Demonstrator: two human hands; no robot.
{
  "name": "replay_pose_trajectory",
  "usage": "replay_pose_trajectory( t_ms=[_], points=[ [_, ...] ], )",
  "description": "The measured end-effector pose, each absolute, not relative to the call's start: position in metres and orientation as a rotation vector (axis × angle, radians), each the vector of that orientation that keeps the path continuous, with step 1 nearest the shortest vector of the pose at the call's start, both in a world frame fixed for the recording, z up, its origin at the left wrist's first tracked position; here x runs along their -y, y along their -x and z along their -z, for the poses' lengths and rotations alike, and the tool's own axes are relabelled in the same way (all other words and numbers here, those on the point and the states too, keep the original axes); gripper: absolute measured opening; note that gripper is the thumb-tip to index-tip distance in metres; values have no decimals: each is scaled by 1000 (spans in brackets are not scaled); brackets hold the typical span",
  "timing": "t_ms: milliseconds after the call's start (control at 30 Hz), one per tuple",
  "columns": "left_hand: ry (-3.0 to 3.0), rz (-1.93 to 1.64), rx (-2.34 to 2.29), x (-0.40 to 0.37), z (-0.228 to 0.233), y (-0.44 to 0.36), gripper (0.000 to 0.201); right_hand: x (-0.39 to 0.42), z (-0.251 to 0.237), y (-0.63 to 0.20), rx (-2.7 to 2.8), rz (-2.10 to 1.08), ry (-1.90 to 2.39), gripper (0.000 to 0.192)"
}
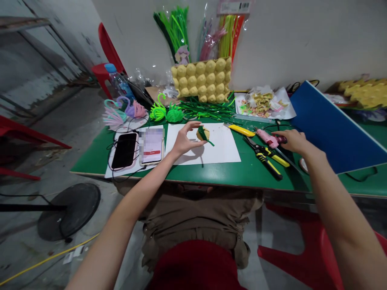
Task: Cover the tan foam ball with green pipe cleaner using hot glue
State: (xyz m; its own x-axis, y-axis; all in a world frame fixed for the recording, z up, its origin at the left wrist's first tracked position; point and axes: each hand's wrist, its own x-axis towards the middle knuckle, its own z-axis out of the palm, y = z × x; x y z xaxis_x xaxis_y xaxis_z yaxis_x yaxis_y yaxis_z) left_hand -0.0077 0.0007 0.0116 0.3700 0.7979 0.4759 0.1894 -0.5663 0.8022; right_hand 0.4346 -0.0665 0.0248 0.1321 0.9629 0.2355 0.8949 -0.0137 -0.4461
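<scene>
My left hand (186, 139) pinches a small yellow egg-carton cup (205, 134) between thumb and fingers, above a white paper sheet (223, 151). Dark green pipe cleaner lies on the cup, with one end sticking out toward the lower right. At the right, my right hand (292, 141) is curled around the rear of a pink glue gun (267, 138), whose nozzle points to the upper left. Some of the right fingers are hidden. Beside the gun are a yellow utility knife (242, 130) and black-and-yellow pliers (266, 159).
Two phones (124, 151) with tangled cables lie at the left. Pipe-cleaner swans (165, 110), loose green stems (208, 109) and an egg carton (202, 78) are behind. A blue board (335, 133) leans at the right, near paper with scraps (263, 102). The green table (193, 175) ends near my lap.
</scene>
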Motion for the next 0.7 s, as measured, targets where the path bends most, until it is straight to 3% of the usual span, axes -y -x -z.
replay_pose_trajectory(
  t_ms=[100, 233, 567, 700],
  points=[
    [-1965, -1185, -841, -2, -10, 7, 65, 67, -29, -433, 1937, -156, 2133, 32],
    [-1943, -1223, -770, -3, -7, 7, 65, 79, -44, -427, 1968, -275, 2085, 32],
    [-1943, -1236, -721, -3, -3, 5, 63, 106, -71, -401, 1303, -560, 1767, 16],
    [-1917, -1241, -741, -4, -3, 4, 68, 104, -76, -361, 1318, -662, 1611, 32]
  ],
)
